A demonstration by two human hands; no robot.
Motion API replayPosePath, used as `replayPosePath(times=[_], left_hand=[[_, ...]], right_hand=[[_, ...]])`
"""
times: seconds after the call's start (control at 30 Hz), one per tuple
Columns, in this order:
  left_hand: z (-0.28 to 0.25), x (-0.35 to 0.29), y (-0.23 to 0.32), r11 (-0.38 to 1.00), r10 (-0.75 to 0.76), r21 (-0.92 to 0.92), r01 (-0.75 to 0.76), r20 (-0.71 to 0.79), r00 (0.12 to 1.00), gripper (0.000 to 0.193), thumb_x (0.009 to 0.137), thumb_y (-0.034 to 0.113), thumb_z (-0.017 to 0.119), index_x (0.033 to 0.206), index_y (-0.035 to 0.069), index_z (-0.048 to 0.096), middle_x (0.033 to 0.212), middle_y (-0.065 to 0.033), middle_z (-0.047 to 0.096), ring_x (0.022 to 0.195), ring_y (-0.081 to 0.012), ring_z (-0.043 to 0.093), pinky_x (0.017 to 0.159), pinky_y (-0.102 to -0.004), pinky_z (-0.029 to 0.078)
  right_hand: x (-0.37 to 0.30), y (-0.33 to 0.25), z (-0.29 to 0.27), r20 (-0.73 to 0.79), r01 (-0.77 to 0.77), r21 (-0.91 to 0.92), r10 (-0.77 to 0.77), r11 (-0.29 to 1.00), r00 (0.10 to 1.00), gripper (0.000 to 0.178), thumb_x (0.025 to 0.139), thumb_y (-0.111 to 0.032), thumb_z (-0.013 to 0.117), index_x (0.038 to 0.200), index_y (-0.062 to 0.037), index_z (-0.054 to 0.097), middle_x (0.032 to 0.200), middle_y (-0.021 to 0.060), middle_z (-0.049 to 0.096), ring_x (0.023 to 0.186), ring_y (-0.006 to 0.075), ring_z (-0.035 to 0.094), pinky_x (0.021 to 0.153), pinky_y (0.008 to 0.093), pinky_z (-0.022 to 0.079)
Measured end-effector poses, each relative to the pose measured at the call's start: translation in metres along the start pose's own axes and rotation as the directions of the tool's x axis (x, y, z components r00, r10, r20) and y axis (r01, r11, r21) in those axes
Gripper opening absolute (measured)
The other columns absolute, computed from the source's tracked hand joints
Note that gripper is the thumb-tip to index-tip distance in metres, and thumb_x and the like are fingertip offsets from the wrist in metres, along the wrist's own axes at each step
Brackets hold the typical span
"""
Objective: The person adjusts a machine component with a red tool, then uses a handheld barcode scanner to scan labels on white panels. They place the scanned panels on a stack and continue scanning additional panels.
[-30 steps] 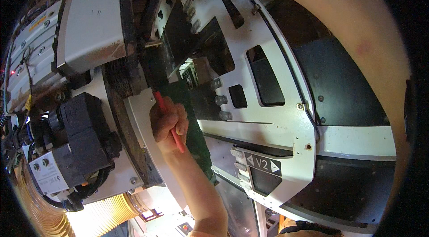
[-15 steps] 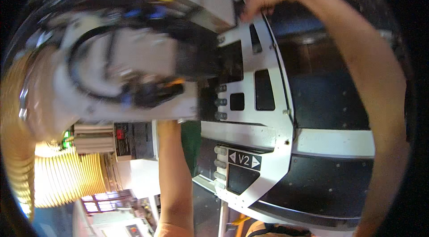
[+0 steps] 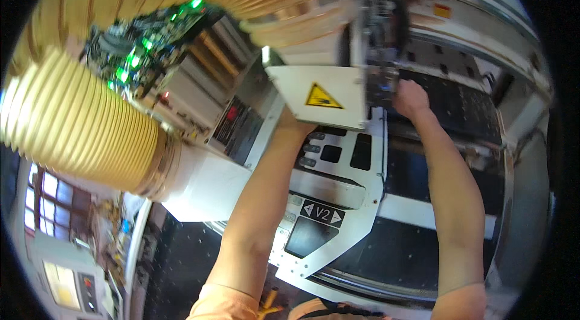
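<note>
The right hand (image 3: 412, 98) has its fingers curled just beside the machine fittings (image 3: 380, 63); whether they grip cannot be told. The left forearm (image 3: 257, 205) passes behind the white cover (image 3: 320, 98), concealing the left fingers, their state indeterminable. The slotted plate (image 3: 365, 217) lies between the forearms.

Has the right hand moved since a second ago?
Yes, rightward, judged against the white cutout panel: the right hand was near its top, left of its right edge; now it is to the right of that edge.

Left wrist (image 3: 293, 125) partly behind white panel (image 3: 347, 93); right fingers (image 3: 402, 98) beside machine head (image 3: 382, 60)
</note>
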State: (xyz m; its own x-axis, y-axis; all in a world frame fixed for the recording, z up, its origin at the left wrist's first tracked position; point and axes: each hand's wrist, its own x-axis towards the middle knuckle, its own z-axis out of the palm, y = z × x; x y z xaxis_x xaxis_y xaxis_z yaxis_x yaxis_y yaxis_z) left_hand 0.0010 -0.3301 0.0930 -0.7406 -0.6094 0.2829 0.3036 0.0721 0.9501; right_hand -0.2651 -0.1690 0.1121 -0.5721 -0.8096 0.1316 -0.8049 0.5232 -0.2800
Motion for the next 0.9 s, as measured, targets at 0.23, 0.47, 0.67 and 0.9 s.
replayPosePath(times=[0.23,0.47,0.67,0.9], left_hand=[[-0.005,0.011,-0.046,0.432,0.252,0.896,-0.105,-0.008,0.968,0.038,0.097,0.032,0.062,0.133,0.017,0.065,0.133,-0.0106,0.066,0.126,-0.0279,0.060,0.111,-0.0414,0.046],[0.078,-0.153,-0.076,0.309,0.037,0.944,-0.113,0.107,0.994,0.023,0.084,0.017,0.067,0.100,0.008,0.079,0.093,-0.0168,0.076,0.088,-0.0360,0.072,0.074,-0.0468,0.058],[0.135,-0.420,0.011,0.587,0.029,0.809,0.029,-0.057,0.998,0.028,0.091,0.025,0.066,0.099,0.000,0.056,0.097,-0.0192,0.058,0.075,-0.0421,0.065,0.064,-0.0514,0.052],[0.124,-0.555,0.090,0.866,0.349,0.495,0.074,-0.703,0.620,0.035,0.100,0.034,0.063,0.108,0.000,0.057,0.096,-0.0162,0.054,0.082,-0.0400,0.063,0.070,-0.0422,0.053]], right_hand=[[0.047,0.074,0.081,-0.079,0.241,0.170,-0.231,0.955,0.970,0.038,0.093,-0.018,0.063,0.128,-0.0012,0.062,0.124,0.0182,0.068,0.117,0.0368,0.064,0.096,0.0469,0.053],[0.067,0.144,0.176,0.119,0.016,0.499,-0.086,0.866,0.989,0.043,0.101,-0.022,0.051,0.131,0.0057,0.060,0.124,0.0247,0.067,0.115,0.0383,0.065,0.099,0.0479,0.050],[-0.251,0.072,0.109,-0.028,0.011,0.805,0.020,0.593,0.999,0.025,0.100,-0.023,0.059,0.099,0.0016,0.066,0.087,0.0140,0.068,0.078,0.0266,0.065,0.066,0.0396,0.052],[-0.513,-0.193,0.082,-0.023,0.591,0.747,-0.877,0.304,0.480,0.032,0.104,-0.016,0.051,0.133,-0.0026,0.054,0.099,0.0187,0.066,0.089,0.0321,0.065,0.081,0.0429,0.051]])
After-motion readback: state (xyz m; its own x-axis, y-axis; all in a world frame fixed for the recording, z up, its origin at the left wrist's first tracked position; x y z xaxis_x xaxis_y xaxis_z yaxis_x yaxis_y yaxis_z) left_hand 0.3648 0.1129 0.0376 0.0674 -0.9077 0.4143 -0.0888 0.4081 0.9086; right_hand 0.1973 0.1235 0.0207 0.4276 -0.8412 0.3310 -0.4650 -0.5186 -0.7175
